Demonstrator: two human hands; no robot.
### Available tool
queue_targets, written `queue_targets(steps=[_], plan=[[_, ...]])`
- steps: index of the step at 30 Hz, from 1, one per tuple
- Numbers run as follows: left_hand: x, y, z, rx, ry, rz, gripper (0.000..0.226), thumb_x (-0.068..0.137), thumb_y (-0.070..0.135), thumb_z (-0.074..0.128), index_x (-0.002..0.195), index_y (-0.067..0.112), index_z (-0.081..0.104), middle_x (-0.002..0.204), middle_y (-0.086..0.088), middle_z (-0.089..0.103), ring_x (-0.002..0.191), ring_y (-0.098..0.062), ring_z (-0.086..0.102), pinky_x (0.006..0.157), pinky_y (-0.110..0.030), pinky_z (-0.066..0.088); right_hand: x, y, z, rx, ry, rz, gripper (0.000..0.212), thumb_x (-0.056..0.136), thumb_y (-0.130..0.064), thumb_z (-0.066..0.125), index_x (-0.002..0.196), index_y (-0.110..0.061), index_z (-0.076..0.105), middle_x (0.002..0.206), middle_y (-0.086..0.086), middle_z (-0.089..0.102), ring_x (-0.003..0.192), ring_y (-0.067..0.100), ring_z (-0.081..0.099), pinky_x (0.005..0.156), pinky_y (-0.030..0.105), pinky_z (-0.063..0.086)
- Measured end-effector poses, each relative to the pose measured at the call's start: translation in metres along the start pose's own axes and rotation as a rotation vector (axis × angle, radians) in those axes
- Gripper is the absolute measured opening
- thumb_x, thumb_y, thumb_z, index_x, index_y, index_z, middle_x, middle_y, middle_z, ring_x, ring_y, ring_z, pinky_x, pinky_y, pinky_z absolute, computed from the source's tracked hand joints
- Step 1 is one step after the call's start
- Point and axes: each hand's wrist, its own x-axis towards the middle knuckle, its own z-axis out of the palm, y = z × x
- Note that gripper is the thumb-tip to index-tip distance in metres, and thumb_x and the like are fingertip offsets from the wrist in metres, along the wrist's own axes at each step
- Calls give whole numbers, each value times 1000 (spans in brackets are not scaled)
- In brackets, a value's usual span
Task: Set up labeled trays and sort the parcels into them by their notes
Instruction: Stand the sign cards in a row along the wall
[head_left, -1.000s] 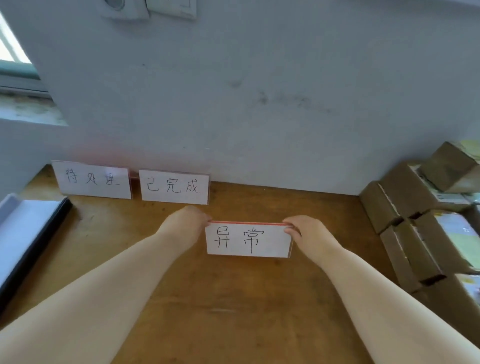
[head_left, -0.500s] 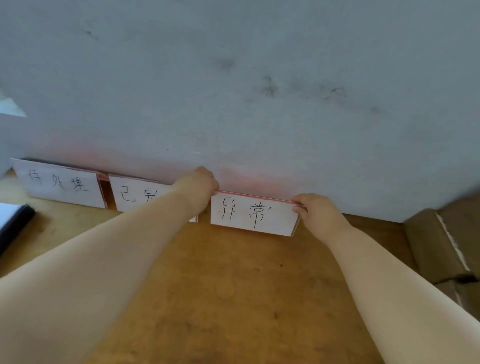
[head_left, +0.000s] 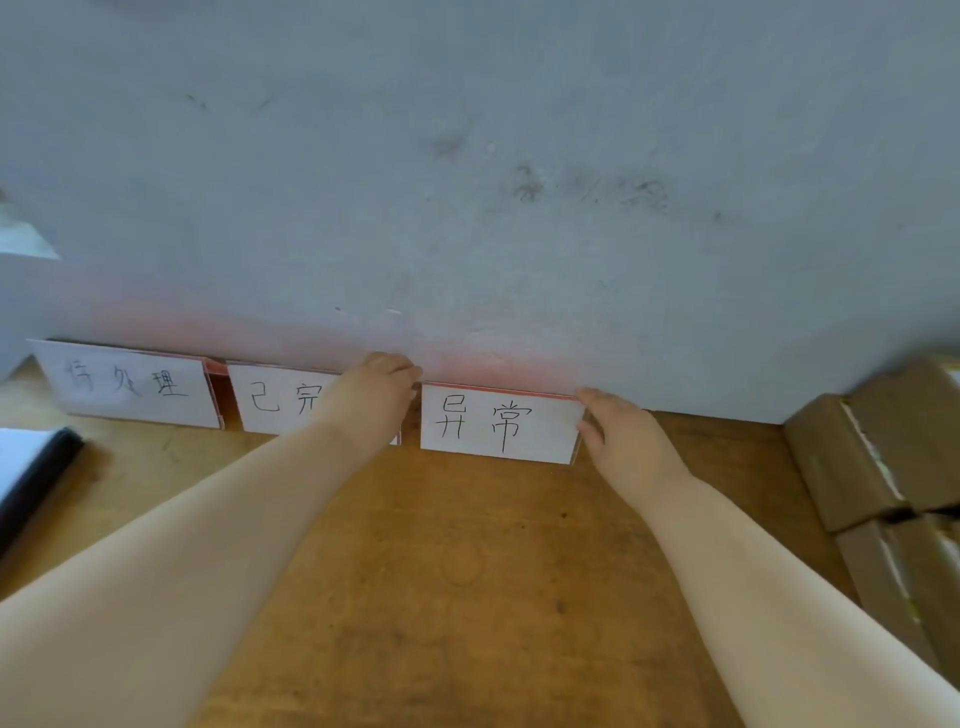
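Observation:
Three white label cards with handwritten Chinese characters stand in a row against the wall. The rightmost card (head_left: 498, 423), with a red top edge, rests on the wooden table (head_left: 467, 571). My left hand (head_left: 376, 397) pinches its upper left corner and my right hand (head_left: 621, 436) grips its right edge. The middle card (head_left: 275, 397) is partly hidden behind my left wrist. The left card (head_left: 130, 384) stands free. Brown cardboard parcels (head_left: 883, 457) are stacked at the right edge.
A black-edged tray or folder with a white surface (head_left: 26, 462) lies at the left edge of the table. The grey wall (head_left: 467, 208) rises directly behind the cards.
Both hands carried the rightmost card from the middle of the table back to the wall, beside the middle card. My view has moved closer to the wall.

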Motion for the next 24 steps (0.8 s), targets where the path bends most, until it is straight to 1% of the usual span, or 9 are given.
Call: queue_targets(steps=[3, 6, 10, 12, 15, 17, 19, 22, 24], plan=[[-43, 5, -4, -10, -1, 56, 47, 104, 24, 32, 150, 15, 27, 156, 0, 27, 144, -18, 20, 116, -25, 11, -36, -23, 8, -27, -14, -10, 47, 102, -23, 41, 147, -16, 33, 153, 1, 33, 142, 13, 27, 111, 16, 11], [-85, 5, -3, 14, -11, 92, 51, 104, 30, 27, 153, 18, 16, 159, 3, 17, 147, -14, 11, 117, -25, 2, -75, -52, 17, -40, -26, -19, 49, 102, -28, 39, 149, -18, 28, 156, -3, 26, 144, 9, 20, 107, 12, 4], [-165, -15, -4, -2, -36, 153, 53, 104, 33, 25, 153, 20, 11, 160, 5, 13, 147, -11, 6, 117, -26, 0, -144, -112, 34, -26, -6, -3, 52, 102, -33, 39, 150, -20, 25, 157, -6, 21, 145, 7, 15, 111, 16, 7], [-204, -33, -8, -6, -54, 180, 53, 104, 35, 25, 153, 20, 11, 160, 6, 14, 147, -11, 6, 117, -26, 2, -177, -146, 43, -17, 10, 3, 52, 101, -34, 40, 150, -21, 26, 157, -7, 21, 145, 6, 15, 111, 16, 7], [-259, -62, -17, -39, -81, 194, 53, 104, 35, 27, 153, 19, 15, 159, 4, 19, 147, -11, 9, 118, -27, 8, -220, -200, 59, 67, 115, 49, 52, 99, -34, 44, 148, -22, 30, 155, -7, 26, 143, 7, 20, 109, 16, 11], [-291, -80, -22, -28, -59, 213, 53, 104, 35, 27, 153, 18, 15, 159, 4, 20, 147, -12, 9, 118, -27, 6, -245, -237, 70, 152, 158, 86, 53, 99, -33, 46, 148, -21, 32, 155, -6, 28, 143, 8, 22, 111, 18, 15], [-322, -93, -26, -40, -23, 217, 53, 104, 35, 27, 153, 18, 15, 159, 4, 19, 147, -12, 8, 119, -27, 5, -268, -271, 82, 235, 171, 105, 54, 98, -34, 48, 148, -21, 32, 155, -7, 28, 143, 7, 21, 111, 19, 15], [-363, -104, -29, -114, 20, 182, 53, 104, 37, 29, 153, 19, 16, 159, 6, 19, 147, -10, 8, 118, -25, 5, -299, -310, 99, 318, 177, 84, 55, 97, -34, 51, 147, -22, 34, 153, -9, 30, 142, 4, 23, 108, 14, 14], [-385, -109, -27, -119, 51, 175, 54, 103, 38, 28, 152, 20, 16, 159, 6, 18, 147, -10, 7, 117, -25, 2, -316, -326, 109, 332, 159, 73, 55, 96, -35, 52, 147, -24, 34, 153, -10, 31, 141, 3, 24, 107, 12, 15]])
